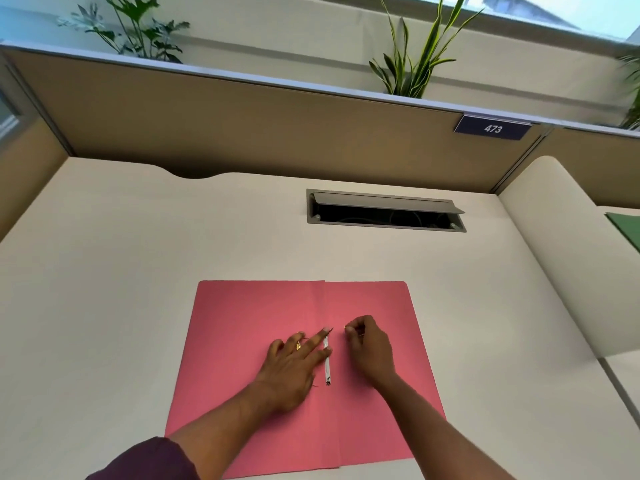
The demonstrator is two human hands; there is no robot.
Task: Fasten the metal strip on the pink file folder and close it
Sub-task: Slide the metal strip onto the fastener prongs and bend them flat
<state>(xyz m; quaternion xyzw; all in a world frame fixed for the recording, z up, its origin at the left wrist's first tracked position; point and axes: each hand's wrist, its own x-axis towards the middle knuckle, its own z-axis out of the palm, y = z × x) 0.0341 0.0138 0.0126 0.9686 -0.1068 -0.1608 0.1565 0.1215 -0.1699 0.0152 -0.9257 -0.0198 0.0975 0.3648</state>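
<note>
The pink file folder (242, 341) lies open and flat on the desk, its centre fold running towards me. A thin silvery metal strip (327, 367) lies along that fold. My left hand (294, 365) rests flat on the left leaf, with the fingertips pressing the upper end of the strip. My right hand (367, 348) sits on the right leaf just beside the fold, its fingers curled and pinched together at about the strip's upper end; what they pinch is too small to tell.
A cream desk (121, 271) carries the folder. An open cable hatch (384, 211) is set into it behind the folder. Tan partition walls (242, 126) with plants above close the back. A green sheet (627, 226) lies on the neighbouring desk at right.
</note>
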